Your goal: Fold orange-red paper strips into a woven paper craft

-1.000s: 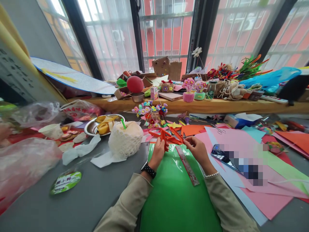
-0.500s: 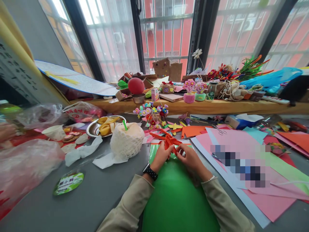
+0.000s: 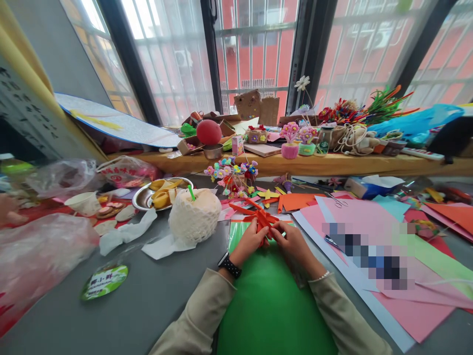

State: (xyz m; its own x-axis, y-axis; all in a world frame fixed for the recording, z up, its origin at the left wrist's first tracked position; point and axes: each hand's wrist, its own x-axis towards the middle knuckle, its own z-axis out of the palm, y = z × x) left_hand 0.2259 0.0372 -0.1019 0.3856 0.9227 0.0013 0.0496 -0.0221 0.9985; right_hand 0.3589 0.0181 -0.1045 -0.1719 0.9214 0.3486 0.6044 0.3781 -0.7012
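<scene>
Between my two hands is a piece of folded red-orange paper (image 3: pixel 263 220) with several long strips sticking out of it. My left hand (image 3: pixel 250 242), with a dark dotted watch on the wrist, pinches its left side. My right hand (image 3: pixel 291 242), with a pale bracelet, pinches its lower right side. Fingers partly cover the folds. Just beneath the hands a green balloon-like surface (image 3: pixel 273 301) bulges up. Beyond them lie orange paper sheets (image 3: pixel 297 201) and small yellow and pink scraps.
Left of my hands stands a coconut in white netting (image 3: pixel 195 217) with a green straw, near a metal bowl (image 3: pixel 137 199) of banana peels. Pink paper (image 3: pixel 414 320) and scissors (image 3: pixel 338 201) lie at right. Another person's hand (image 3: pixel 11 211) shows at the far left. Craft flowers (image 3: pixel 232 175) stand behind.
The folded red paper has turned and tipped slightly lower between my fingers. Both hands have shifted only a little, keeping their hold.
</scene>
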